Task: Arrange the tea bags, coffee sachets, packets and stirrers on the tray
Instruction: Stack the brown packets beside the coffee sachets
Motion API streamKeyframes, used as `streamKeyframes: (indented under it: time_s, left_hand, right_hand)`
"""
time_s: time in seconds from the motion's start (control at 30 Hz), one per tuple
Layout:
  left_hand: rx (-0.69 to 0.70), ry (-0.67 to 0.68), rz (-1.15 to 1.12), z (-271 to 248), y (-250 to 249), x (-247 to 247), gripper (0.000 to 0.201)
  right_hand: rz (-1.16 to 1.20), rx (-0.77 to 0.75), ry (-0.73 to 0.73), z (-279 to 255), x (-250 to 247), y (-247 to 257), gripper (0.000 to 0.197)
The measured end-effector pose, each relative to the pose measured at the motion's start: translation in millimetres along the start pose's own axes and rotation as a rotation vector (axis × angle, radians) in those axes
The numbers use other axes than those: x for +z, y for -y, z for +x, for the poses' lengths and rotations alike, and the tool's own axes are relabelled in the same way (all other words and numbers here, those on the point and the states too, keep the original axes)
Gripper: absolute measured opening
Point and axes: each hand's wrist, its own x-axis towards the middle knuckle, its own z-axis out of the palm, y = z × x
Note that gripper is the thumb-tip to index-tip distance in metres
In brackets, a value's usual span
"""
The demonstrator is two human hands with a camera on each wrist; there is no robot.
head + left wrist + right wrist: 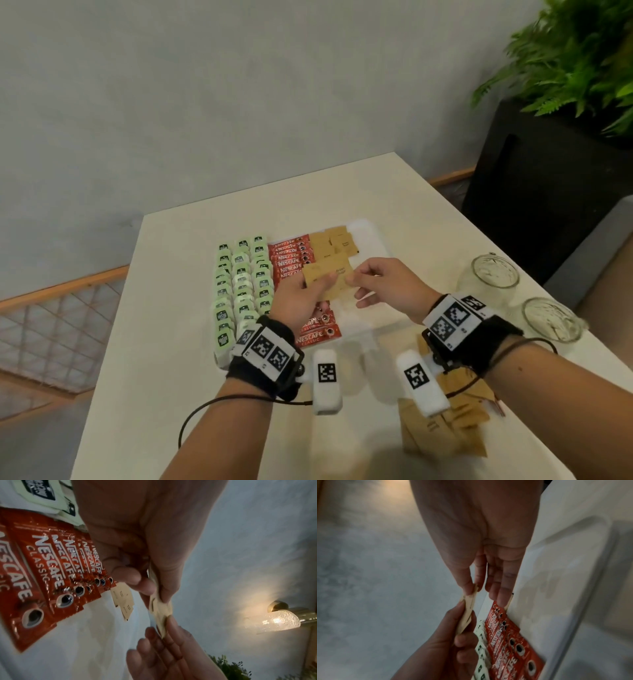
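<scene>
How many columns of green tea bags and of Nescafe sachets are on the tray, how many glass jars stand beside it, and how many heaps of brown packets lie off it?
Green tea bag columns on the tray: 3
Nescafe sachet columns: 1
Glass jars: 2
Brown packet heaps off the tray: 1
Total: 7

"NESCAFE CLASSIC" on red coffee sachets (pixel 317 334), tea bag labels (pixel 223 337) probably unreadable

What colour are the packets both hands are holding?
Light brown packets, clearest in the head view.
</scene>
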Motion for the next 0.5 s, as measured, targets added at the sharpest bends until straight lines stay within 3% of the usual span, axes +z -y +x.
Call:
streamKeyframes:
  time_s: [0.13, 0.3, 0.5]
  left_hand:
    - [-0.006, 0.027, 0.092, 13.3, 5.3, -2.0, 0.013]
    - [-0.027, 0.061, 0.13, 32.0, 9.8, -5.1, 0.025]
    - [0.017, -0.106, 0.078, 49.4, 2.2, -26.3, 0.023]
  right_hand:
    - [-0.128, -0.017, -0.001, 15.8, -8.6, -3.7, 0.017]
    - [-0.237, 0.077, 0.085, 43.1, -14.2, -2.5, 0.014]
    - [-0.436, 0.237, -0.147, 91.5, -24.8, -9.4, 0.016]
